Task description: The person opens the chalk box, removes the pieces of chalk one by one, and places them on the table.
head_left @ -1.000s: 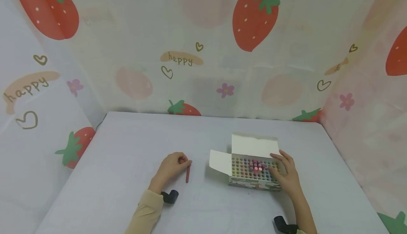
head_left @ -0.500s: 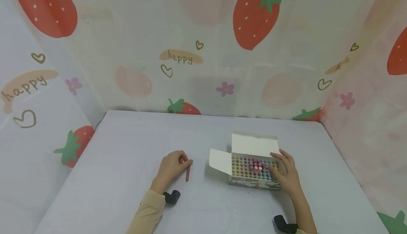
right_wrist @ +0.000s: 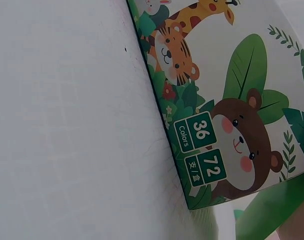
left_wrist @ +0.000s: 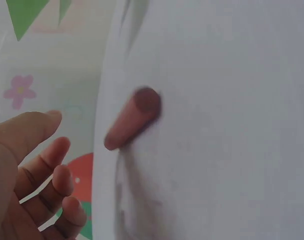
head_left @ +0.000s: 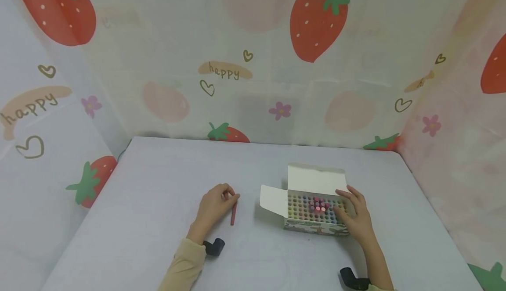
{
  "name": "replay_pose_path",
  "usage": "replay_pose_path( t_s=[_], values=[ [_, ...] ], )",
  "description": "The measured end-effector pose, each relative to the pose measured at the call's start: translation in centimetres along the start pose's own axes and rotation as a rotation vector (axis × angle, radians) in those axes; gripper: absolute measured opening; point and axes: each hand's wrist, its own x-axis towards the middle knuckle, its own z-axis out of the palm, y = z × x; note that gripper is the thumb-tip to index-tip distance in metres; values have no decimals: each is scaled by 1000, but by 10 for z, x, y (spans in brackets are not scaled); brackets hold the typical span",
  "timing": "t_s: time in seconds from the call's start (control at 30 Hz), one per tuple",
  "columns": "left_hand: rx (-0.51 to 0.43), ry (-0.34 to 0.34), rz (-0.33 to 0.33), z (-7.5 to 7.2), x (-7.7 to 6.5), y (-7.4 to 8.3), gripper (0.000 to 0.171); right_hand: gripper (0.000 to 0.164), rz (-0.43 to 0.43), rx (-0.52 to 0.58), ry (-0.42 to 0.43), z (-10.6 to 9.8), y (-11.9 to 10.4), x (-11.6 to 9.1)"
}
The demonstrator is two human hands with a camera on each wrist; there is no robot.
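A dark red crayon (head_left: 233,215) lies on the white tabletop. My left hand (head_left: 213,204) hovers just above it; in the left wrist view the thumb and loosely bent fingers (left_wrist: 34,172) are apart from the crayon (left_wrist: 134,119) and hold nothing. To the right stands an uncovered cardboard box (head_left: 316,229) with rows of crayon ends showing, and several pink and purple crayons (head_left: 320,206) stick up from the middle. My right hand (head_left: 357,216) rests on the box's right end with its fingers spread. In the right wrist view the box side (right_wrist: 242,135) shows animals; only a bit of that hand appears.
The box's back lid (head_left: 317,179) stands up, and its left flap (head_left: 273,201) juts out over the table (head_left: 178,163). A strawberry-printed cloth (head_left: 300,84) hangs behind and along both sides. Dark wrist camera mounts (head_left: 215,247) sit on both wrists.
My left hand has risen slightly from the crayon, while the crayon has stayed where it lies. The right hand and the box have not visibly moved.
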Motion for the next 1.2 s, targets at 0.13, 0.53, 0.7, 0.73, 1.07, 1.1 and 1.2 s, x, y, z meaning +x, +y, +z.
replay_pose_path(
  t_s=[0.13, 0.53, 0.7, 0.73, 1.07, 1.1, 1.2],
  values=[
    [-39, 39, 13, 0, 1, 10, 16, 42, -3, -8, 5, 0, 1, 0],
    [-114, 84, 216, 7, -12, 61, 11, 42, -16, -14, 10, 0, -1, 0],
    [-135, 98, 317, 15, -19, 80, 10, 42, -17, -15, 13, -1, -1, -1],
    [-131, 97, 331, 16, -20, 84, 10, 42, -17, -13, 13, -1, -1, -1],
    [-95, 66, 465, 21, -18, 114, 11, 42, 0, -4, -2, 0, -1, 0],
    [-92, 49, 465, 22, -18, 116, 10, 42, -1, -4, -2, -1, -2, 0],
    [-84, 0, 465, 27, -17, 122, 11, 42, 0, -2, -1, -1, -2, -1]
  ],
)
